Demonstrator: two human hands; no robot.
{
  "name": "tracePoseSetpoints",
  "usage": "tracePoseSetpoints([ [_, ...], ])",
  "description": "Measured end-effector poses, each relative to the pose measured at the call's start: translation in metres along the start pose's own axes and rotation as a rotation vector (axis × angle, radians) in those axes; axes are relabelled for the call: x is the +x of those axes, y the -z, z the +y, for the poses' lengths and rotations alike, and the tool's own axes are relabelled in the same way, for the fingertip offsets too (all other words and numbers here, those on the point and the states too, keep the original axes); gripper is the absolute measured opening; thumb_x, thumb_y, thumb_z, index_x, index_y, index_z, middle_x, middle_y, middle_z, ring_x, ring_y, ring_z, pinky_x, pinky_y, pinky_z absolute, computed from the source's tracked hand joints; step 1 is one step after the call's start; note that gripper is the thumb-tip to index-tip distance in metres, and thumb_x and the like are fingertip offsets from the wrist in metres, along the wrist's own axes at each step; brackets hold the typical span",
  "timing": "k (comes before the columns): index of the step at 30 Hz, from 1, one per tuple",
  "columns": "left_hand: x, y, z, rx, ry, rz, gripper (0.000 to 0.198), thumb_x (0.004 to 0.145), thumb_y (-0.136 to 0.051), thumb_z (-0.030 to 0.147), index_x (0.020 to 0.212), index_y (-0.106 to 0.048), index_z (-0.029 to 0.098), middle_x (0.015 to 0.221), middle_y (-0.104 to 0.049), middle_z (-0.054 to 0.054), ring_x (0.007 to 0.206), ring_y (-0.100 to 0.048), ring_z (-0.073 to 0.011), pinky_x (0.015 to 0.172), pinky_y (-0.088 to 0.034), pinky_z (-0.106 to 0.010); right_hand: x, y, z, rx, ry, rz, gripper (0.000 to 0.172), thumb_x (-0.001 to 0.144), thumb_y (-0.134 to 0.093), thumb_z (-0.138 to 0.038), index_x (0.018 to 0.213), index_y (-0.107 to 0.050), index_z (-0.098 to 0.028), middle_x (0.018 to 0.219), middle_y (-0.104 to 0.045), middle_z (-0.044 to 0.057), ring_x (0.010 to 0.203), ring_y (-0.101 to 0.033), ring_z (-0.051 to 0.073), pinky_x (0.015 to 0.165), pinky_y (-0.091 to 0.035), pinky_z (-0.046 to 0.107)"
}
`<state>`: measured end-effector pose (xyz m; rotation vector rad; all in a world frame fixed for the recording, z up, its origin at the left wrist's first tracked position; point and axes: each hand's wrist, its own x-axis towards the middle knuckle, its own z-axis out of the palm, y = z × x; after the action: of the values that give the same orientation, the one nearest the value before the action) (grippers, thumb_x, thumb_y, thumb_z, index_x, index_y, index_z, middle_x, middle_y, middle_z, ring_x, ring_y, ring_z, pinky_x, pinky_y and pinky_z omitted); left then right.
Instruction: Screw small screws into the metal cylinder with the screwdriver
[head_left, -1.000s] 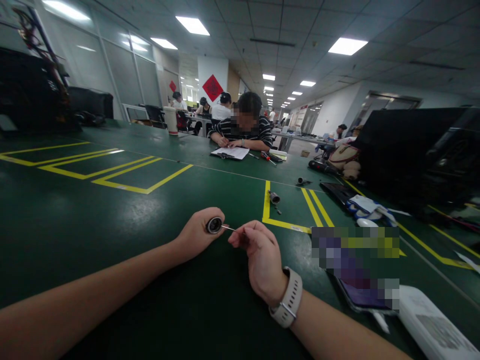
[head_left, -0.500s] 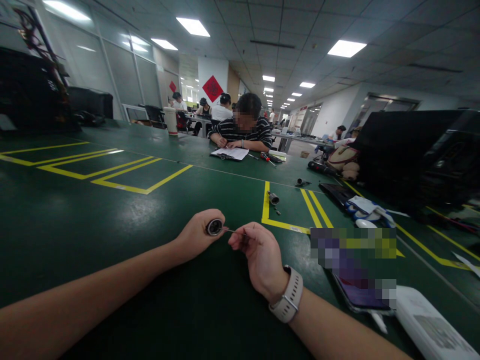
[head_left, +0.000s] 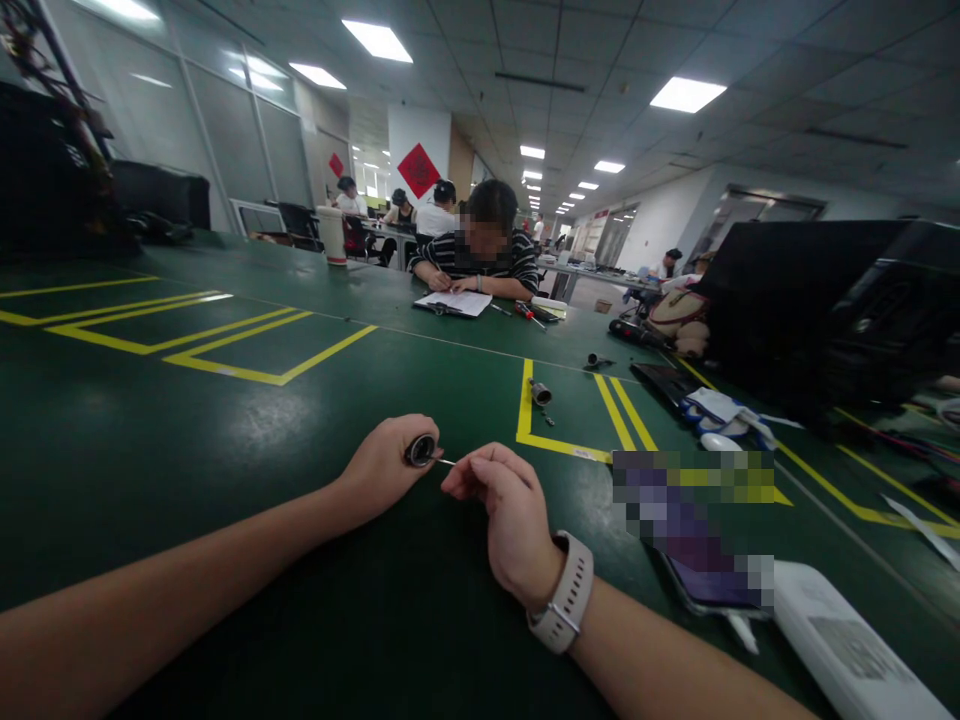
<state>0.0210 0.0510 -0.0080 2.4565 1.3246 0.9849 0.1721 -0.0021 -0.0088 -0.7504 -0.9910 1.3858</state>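
My left hand (head_left: 390, 468) is closed around a small round metal part (head_left: 420, 451), its dark open end facing me. A thin metal rod (head_left: 444, 461) runs from that opening to the fingertips of my right hand (head_left: 504, 505). Those fingers are pinched together on the rod, and its far end is hidden by them. How deep the rod reaches into the part cannot be seen. Beyond my hands, a similar metal cylinder (head_left: 540, 393) lies by the yellow tape, with a tiny piece (head_left: 550, 421) beside it.
Another metal part (head_left: 595, 360) lies farther back on the green table (head_left: 300, 440). To my right are a phone (head_left: 705, 575), a white power bank (head_left: 840, 640) and a cloth (head_left: 726, 412). Across the table a person (head_left: 480, 245) writes on a clipboard (head_left: 454, 303) near a red screwdriver (head_left: 529, 315).
The view has shifted slightly. My right hand is a little closer to the metal part, and less of the rod shows between my hands. My left hand keeps its hold.
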Motion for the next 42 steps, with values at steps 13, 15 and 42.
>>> tracePoseSetpoints([
  [13, -0.0008, -0.0007, -0.0002, -0.158, 0.001, 0.024, 0.017, 0.073, -0.052, 0.024, 0.060, -0.044, 0.017, 0.058, -0.042, 0.005, 0.056, -0.042, -0.0105, 0.052, -0.034, -0.022, 0.0019, 0.0004, -0.0028, 0.119, -0.008, 0.037, 0.015, 0.072, -0.049, -0.020, 0.061, -0.059, -0.016, 0.059, -0.063, 0.002, 0.058, -0.054, 0.014, 0.059, -0.040, 0.028],
  [15, -0.0007, -0.0005, 0.0004, -0.108, -0.003, 0.028, 0.016, 0.074, -0.050, 0.023, 0.060, -0.044, 0.017, 0.059, -0.044, 0.004, 0.056, -0.042, -0.0110, 0.052, -0.034, -0.022, -0.0002, -0.0001, -0.0020, 0.044, 0.034, 0.042, 0.015, 0.073, -0.049, -0.020, 0.062, -0.059, -0.016, 0.061, -0.063, 0.002, 0.060, -0.054, 0.015, 0.061, -0.040, 0.028],
  [42, 0.0002, -0.0013, -0.0006, -0.073, 0.010, 0.005, 0.018, 0.074, -0.050, 0.022, 0.058, -0.042, 0.018, 0.058, -0.042, 0.004, 0.055, -0.042, -0.0114, 0.052, -0.033, -0.023, -0.0009, -0.0001, -0.0021, 0.023, 0.012, 0.037, 0.016, 0.073, -0.049, -0.018, 0.062, -0.060, -0.016, 0.060, -0.063, 0.002, 0.059, -0.054, 0.014, 0.060, -0.040, 0.028],
])
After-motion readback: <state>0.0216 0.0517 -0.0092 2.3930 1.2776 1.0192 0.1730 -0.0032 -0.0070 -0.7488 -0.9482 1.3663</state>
